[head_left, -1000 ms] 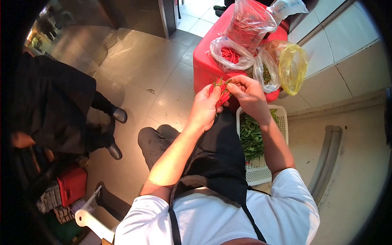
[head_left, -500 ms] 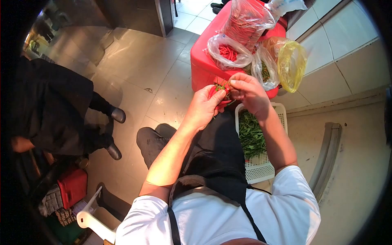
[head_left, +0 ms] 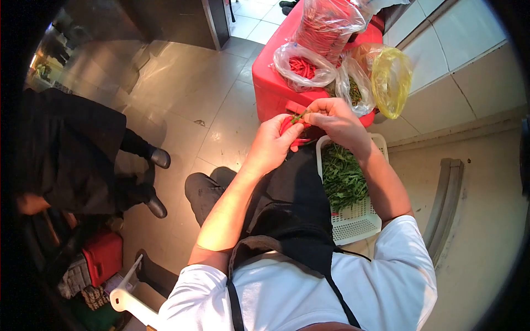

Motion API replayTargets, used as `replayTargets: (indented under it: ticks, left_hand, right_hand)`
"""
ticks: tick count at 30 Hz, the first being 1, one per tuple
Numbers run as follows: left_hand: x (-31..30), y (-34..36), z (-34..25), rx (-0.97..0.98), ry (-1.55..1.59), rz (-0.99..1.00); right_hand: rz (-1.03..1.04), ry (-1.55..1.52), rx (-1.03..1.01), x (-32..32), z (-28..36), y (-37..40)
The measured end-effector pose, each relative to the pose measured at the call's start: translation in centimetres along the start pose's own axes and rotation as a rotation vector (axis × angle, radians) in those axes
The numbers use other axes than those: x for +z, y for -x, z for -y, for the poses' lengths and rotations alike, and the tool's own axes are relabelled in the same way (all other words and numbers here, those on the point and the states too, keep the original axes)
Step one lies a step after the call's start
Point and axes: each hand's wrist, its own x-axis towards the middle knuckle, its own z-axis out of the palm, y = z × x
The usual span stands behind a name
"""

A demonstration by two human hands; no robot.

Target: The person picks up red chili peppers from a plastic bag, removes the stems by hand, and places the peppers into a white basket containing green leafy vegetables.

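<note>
Several red chili peppers (head_left: 286, 126) are bunched in my left hand (head_left: 269, 145), which is closed around them above my lap. My right hand (head_left: 343, 128) meets it from the right, thumb and forefinger pinched at a green chili stem (head_left: 298, 117). Just beyond both hands stands a red plastic container (head_left: 266, 94). On it sit an open clear bag of red chilies (head_left: 301, 67), a bigger clear bag of chilies (head_left: 330, 27), a bag with green bits (head_left: 355, 92) and a yellow plastic bag (head_left: 393, 83).
Beside my right leg, a white slotted basket (head_left: 356, 223) holds green leaves (head_left: 343, 179). At left is a person in black clothes (head_left: 72, 149) and black shoes (head_left: 160, 158). A red box (head_left: 103, 255) and white plastic piece (head_left: 132, 306) lie lower left; the tiled wall (head_left: 472, 66) runs along the right.
My right fingertips have moved slightly left, nearer my left hand, and now pinch at a green stem. The chilies stay in my left hand. The view has shifted a little.
</note>
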Motion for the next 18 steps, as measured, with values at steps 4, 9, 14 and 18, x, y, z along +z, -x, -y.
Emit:
replayTargets:
  ticks: [4,9,14,18]
  left_hand:
    - [-0.2,0.0,-0.3,-0.028,0.075,0.026]
    - [-0.3,0.5,-2.3,-0.152,0.154,0.08]
    - [0.3,0.6,-2.6,-0.215,0.181,0.023]
    - [0.6,0.2,-1.9,-0.187,0.229,0.081]
  right_hand:
    - [0.034,-0.262,0.129,0.0,0.0,0.2]
    - [0.221,-0.995,0.199,0.3,-2.5,0.0]
    - [-0.538,-0.125,-0.133,-4.9,-6.4,-0.9]
    - [-0.784,0.651,-0.013,-12.2,-9.8,-3.0]
